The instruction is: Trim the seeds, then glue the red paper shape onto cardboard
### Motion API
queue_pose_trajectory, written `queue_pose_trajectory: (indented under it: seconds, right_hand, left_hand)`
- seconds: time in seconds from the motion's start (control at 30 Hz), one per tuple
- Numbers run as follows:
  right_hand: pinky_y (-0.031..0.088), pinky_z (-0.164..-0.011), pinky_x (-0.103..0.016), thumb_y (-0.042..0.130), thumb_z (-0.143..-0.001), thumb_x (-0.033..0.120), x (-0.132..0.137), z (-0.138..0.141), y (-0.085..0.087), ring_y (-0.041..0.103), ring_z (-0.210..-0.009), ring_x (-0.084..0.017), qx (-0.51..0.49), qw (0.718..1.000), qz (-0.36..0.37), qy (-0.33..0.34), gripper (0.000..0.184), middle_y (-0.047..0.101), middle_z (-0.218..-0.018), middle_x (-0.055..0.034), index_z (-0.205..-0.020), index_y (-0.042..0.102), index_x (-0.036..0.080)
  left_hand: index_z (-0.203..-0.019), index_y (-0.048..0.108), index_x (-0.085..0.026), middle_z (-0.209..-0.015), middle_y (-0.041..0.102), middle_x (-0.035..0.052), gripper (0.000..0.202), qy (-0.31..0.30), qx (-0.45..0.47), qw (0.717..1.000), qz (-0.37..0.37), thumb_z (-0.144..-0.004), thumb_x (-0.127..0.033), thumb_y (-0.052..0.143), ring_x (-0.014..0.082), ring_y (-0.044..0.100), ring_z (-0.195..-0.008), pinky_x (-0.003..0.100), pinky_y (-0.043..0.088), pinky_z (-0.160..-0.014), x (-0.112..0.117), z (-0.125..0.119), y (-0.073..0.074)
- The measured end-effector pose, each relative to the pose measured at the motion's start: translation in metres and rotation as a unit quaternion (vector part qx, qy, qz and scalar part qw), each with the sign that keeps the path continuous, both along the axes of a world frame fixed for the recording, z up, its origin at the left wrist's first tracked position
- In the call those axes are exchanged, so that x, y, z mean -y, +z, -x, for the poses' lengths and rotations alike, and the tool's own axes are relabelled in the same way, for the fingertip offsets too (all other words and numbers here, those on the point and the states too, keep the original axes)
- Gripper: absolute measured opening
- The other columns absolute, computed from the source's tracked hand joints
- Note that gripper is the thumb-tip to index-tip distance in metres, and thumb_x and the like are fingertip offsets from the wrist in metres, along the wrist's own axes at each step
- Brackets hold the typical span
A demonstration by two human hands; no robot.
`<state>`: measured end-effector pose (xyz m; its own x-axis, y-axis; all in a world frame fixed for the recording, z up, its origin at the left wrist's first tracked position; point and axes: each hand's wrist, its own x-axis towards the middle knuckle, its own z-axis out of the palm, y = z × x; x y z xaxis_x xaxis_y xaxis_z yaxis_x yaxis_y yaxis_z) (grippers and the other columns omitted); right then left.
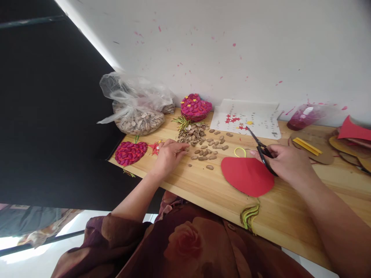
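Note:
My right hand grips black-handled scissors, their blades pointing up and left across the table. Just below lies a red fan-shaped card with a yellow loop at its top and a green tassel beneath. At the left, my left hand rests low over the wood, fingers pinched together beside a pile of broken shells; whatever is between them is hidden. Several whole peanuts lie scattered to its right. Behind its wrist, red paper stars show partly.
A plastic bag of shells stands at the back left. Near it are a finished-looking pink shell-covered piece and a stack of similar pieces. A paper sheet holds small stars. A pink-stained cup and cardboard pieces sit right.

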<state>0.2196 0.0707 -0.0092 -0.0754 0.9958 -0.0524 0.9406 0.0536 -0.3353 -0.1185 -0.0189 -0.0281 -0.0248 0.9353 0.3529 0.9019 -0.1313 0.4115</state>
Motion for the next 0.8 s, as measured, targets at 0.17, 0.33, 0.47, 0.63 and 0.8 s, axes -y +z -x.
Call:
queue_pose_trajectory:
  seconds: [0.17, 0.33, 0.47, 0.63, 0.8]
  right_hand:
    - [0.037, -0.058, -0.035, 0.039, -0.058, 0.096, 0.0, 0.0, 0.002, 0.054, -0.058, -0.024, 0.001, 1.0, -0.002, 0.005, 0.072, 0.059, -0.053, -0.0044, -0.061, 0.058, 0.026]
    - [0.036, -0.058, -0.035, 0.041, -0.059, 0.095, 0.0, -0.004, 0.0, 0.054, -0.058, -0.023, -0.012, 1.0, -0.006, 0.015, 0.071, 0.06, -0.056, -0.0048, -0.059, 0.057, 0.025]
    - [0.036, -0.058, -0.036, 0.04, -0.058, 0.095, 0.001, -0.002, 0.001, 0.054, -0.058, -0.024, -0.007, 1.0, -0.002, 0.009, 0.072, 0.06, -0.055, -0.0051, -0.062, 0.059, 0.026]
    - [0.037, -0.059, -0.037, 0.037, -0.057, 0.096, 0.0, 0.0, 0.002, 0.056, -0.06, -0.026, 0.001, 1.0, 0.009, 0.003, 0.072, 0.059, -0.053, -0.0044, -0.061, 0.059, 0.027]
    - [0.039, -0.061, -0.038, 0.041, -0.058, 0.093, -0.002, -0.002, 0.0, 0.058, -0.063, -0.026, 0.006, 1.0, 0.005, 0.003, 0.068, 0.061, -0.056, -0.0041, -0.061, 0.059, 0.028]
  left_hand:
    - [-0.095, 0.077, -0.023, -0.088, 0.077, 0.0029, 0.013, 0.043, 0.124, 0.989, 0.075, -0.082, -0.022, 0.074, 0.0225, 0.067, -0.09, 0.04, 0.047, -0.09, -0.004, -0.01, 0.003]
    - [-0.084, 0.078, -0.025, -0.087, 0.077, 0.0024, 0.005, 0.059, 0.111, 0.99, 0.068, -0.079, -0.026, 0.078, 0.0258, 0.063, -0.099, 0.043, 0.046, -0.093, -0.006, -0.015, -0.003]
    - [-0.087, 0.078, -0.026, -0.093, 0.078, 0.0015, 0.007, 0.035, 0.071, 0.996, 0.03, -0.085, -0.028, 0.072, 0.0245, 0.062, -0.098, 0.043, 0.043, -0.096, -0.001, -0.011, 0.001]
    - [-0.093, 0.077, -0.025, -0.094, 0.077, 0.0025, 0.012, 0.015, 0.031, 0.999, 0.009, -0.09, -0.027, 0.066, 0.0226, 0.064, -0.093, 0.04, 0.045, -0.091, 0.011, 0.007, 0.011]
    - [-0.095, 0.076, -0.024, -0.099, 0.076, 0.0044, 0.012, 0.01, -0.018, 1.0, 0.014, -0.088, -0.026, 0.068, 0.0246, 0.064, -0.097, 0.043, 0.043, -0.095, 0.019, 0.021, 0.004]
